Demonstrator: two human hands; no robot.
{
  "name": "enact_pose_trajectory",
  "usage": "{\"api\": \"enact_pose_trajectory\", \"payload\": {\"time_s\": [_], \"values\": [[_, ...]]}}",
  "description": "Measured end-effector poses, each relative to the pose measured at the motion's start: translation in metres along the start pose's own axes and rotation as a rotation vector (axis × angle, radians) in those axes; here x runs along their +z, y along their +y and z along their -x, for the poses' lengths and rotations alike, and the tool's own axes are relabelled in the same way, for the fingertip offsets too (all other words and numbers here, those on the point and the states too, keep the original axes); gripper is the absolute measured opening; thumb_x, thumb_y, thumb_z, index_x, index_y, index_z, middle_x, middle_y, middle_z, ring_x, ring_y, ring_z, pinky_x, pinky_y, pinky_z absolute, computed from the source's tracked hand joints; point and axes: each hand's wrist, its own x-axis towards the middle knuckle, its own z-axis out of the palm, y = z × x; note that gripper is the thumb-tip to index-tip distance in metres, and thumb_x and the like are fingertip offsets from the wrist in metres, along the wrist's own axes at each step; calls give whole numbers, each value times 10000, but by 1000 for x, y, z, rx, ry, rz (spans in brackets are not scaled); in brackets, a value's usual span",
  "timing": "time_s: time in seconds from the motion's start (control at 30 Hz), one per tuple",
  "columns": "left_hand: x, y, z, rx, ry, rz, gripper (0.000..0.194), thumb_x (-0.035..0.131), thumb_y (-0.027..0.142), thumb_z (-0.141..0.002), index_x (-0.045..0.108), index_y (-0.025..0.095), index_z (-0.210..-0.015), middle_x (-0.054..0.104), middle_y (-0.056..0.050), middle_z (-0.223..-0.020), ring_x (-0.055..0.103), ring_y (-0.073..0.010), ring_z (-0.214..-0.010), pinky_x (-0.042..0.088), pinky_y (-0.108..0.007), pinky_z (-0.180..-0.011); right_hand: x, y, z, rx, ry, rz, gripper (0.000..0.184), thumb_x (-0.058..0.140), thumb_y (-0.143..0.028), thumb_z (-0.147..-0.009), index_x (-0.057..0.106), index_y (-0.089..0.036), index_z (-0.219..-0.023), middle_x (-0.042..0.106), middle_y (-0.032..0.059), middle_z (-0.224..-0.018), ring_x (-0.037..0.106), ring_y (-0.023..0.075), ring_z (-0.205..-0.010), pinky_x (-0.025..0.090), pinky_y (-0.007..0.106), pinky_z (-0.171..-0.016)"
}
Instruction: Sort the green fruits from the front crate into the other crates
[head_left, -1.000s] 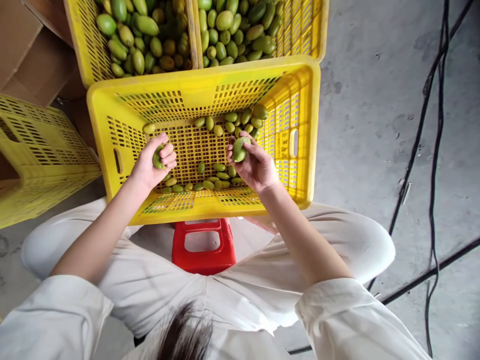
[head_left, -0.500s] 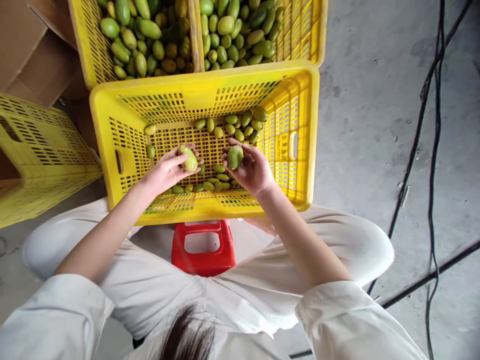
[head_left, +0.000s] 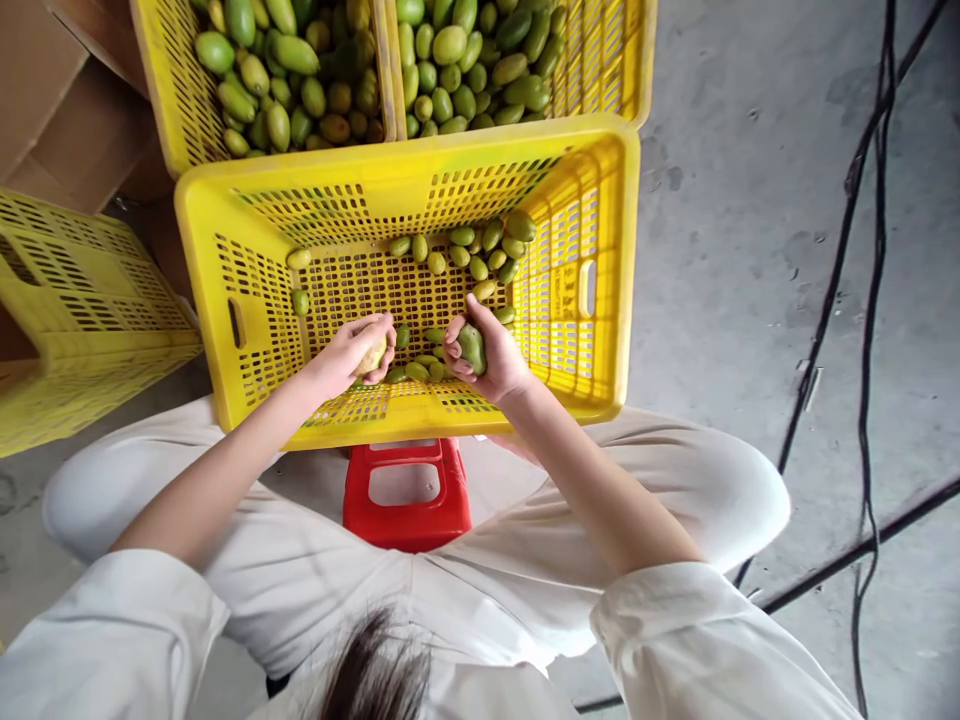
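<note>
My left hand (head_left: 357, 347) is closed around a pale yellow-green oval fruit (head_left: 371, 356), partly covered by the fingers. A darker green rounded fruit (head_left: 472, 348) sits in my right hand (head_left: 487, 352), with the fingers curled round it and the thumb raised along its side. Both hands are inside a yellow plastic crate (head_left: 409, 432), over its near half. Loose green fruits (head_left: 495, 236) of the same kind lie along the far right of its floor. Several more green fruits (head_left: 417, 371) line the near wall, partly hidden by my hands.
Behind stands a divided yellow crate (head_left: 394, 70) heaped with green fruits (head_left: 296, 55). Another yellow crate (head_left: 112, 330) lies at the left beside brown cardboard (head_left: 82, 130). A red stool (head_left: 409, 520) is between my legs. Black cables (head_left: 840, 260) cross the floor at right.
Both hands have moved slightly nearer to me, and their fingers have closed further round the fruits. More of the fruits at the crate's right now show.
</note>
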Motion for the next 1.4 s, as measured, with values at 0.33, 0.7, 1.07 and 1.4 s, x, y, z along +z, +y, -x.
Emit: {"api": "enact_pose_trajectory", "payload": {"time_s": [0.33, 0.7, 1.07, 1.4], "values": [[-8, 22, 1, 172, 154, 217, 238, 679, 184, -806, 615, 200, -1035, 703, -41, -927, 700, -169, -858, 566, -280, -746, 5, -12, 4, -202, -22, -125, 267, 634, -201, -755, 618, -253, -1016, 680, 1, -867, 662, 179, -843, 569, 296, -679], [0, -16, -3, -81, 197, 2, 304, 821, 276, -681, 544, 158, -716, 540, 23, -630, 447, -39, -393, 181, -160, -336, -13, 19, -6, 84, 186, -195, 217, 679, -219, -770, 464, -197, -749, 532, -49, -624, 270, 19, -384, 157, 109, -295], [-5, -40, -4, -217, 395, 147, 238, 708, 209, -811, 509, 165, -688, 544, -1, -625, 531, -66, -503, 234, -211, -447, 89, -70, -77, -240, -84, -157, 386, 496, -570, -890, 579, -207, -991, 646, 61, -937, 684, 220, -943, 588, 361, -687], [-11, 14, -12, -213, 282, 137, 89, 566, 214, -897, 575, 145, -843, 629, -76, -742, 633, -157, -621, 535, -258, -526, 10, -5, 23, -89, 170, -449, 256, 561, -311, -879, 576, -194, -1107, 649, 148, -1237, 654, 254, -1170, 600, 389, -879]]}}
